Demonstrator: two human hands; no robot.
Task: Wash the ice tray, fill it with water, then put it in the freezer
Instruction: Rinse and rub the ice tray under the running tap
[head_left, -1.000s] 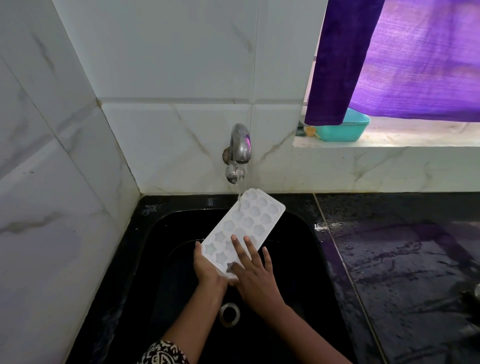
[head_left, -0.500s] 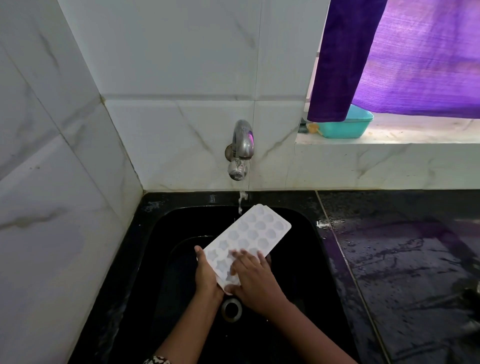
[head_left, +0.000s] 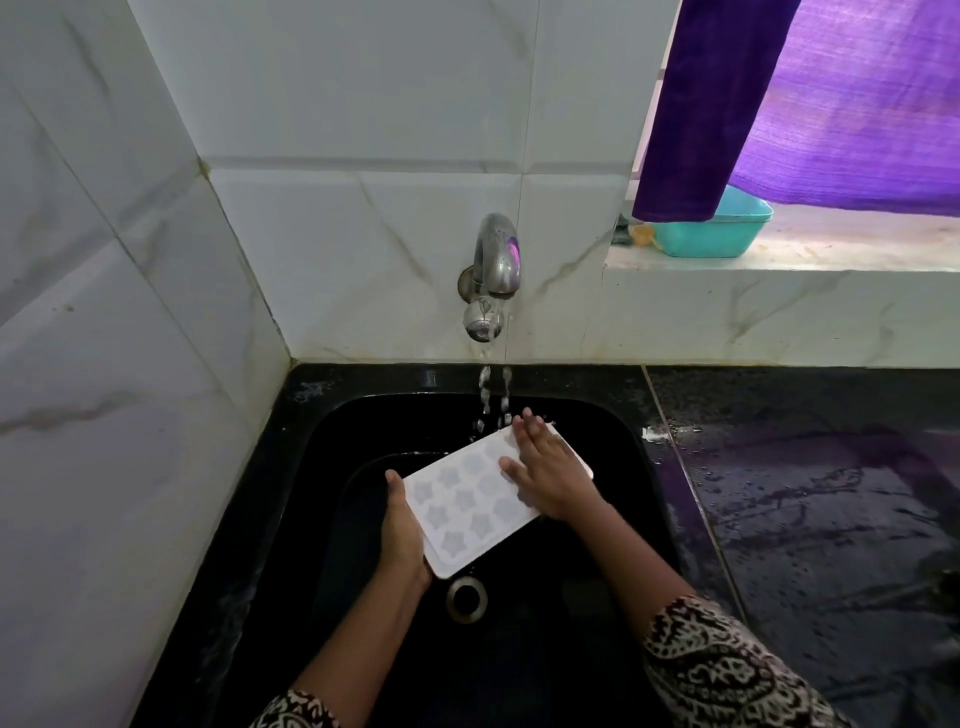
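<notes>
A white ice tray (head_left: 470, 506) with star-shaped cells lies nearly flat over the black sink (head_left: 332, 457), its far end toward the wall. My left hand (head_left: 402, 530) grips its near left edge from below. My right hand (head_left: 545, 470) rests flat on the tray's far right part, fingers stretched out and together, covering several cells. A steel tap (head_left: 491, 278) on the tiled wall lets a thin, broken stream of water fall just past the tray's far corner, by my right fingertips.
The sink's drain (head_left: 466, 598) sits below the tray's near end. A wet black countertop (head_left: 810, 493) runs to the right. On the window ledge stands a teal tub (head_left: 727, 234), partly behind a purple curtain (head_left: 810, 93). White tiled walls close the left and back.
The tray has dropped from steeply tilted to almost flat. My right hand slid from the tray's near end up to its far end. The water stream has thinned into drops.
</notes>
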